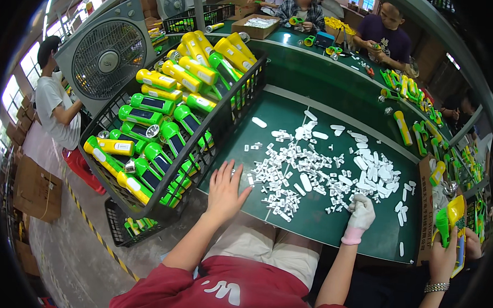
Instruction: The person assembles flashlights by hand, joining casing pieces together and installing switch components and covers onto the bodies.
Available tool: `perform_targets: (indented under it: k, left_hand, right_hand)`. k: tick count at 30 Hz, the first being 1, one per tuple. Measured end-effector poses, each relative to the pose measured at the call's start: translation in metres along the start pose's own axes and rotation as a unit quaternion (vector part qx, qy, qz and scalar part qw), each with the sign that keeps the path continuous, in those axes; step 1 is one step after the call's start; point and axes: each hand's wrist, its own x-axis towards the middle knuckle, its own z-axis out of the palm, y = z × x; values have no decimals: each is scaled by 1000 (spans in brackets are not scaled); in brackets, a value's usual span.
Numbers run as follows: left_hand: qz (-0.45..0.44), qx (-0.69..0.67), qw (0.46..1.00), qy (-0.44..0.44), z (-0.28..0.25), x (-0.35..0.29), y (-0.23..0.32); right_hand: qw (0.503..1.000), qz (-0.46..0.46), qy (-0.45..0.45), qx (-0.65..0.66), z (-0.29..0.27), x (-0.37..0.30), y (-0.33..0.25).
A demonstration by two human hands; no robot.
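Observation:
My bare left hand [227, 190] lies with its fingers stretched and spread at the left edge of the green worktable [233, 148], beside the black basket. A tiny pale piece shows by its fingertips. My right hand [360, 213] wears a white glove with a pink cuff. Its fingers are curled closed at the near side of the white parts; whatever they may hold is hidden. Small white plastic pieces [281, 174], like switch parts, are heaped loosely across the middle. Right of these is a pile of longer, rounded white plastic strips [377, 172].
A black basket [205, 162] full of green and yellow flashlights [142, 115] stands on my left, near a grey fan [106, 57]. A cardboard sheet [425, 209] borders the table's right end. Beyond it, another person's hands [444, 250] hold a yellow-green piece. Co-workers sit across the bench.

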Motion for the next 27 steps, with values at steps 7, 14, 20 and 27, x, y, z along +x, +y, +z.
perform_targets:
  k: [7,14,20,27]
  left_hand:
    - [19,4,1000,-4,3,1,-3]
    - [5,-90,996,-16,10,10,12]
    - [12,-75,996,-44,20,18,29]
    - [77,-130,988,21,22,34,39]
  right_hand:
    - [998,-34,-31,-29,5,-3,-3]
    - [996,-66,-25,-60,1,6,9]
    - [975,-130,-20,-182,1,2,2]
    - [974,-104,29,-200,0,3,4]
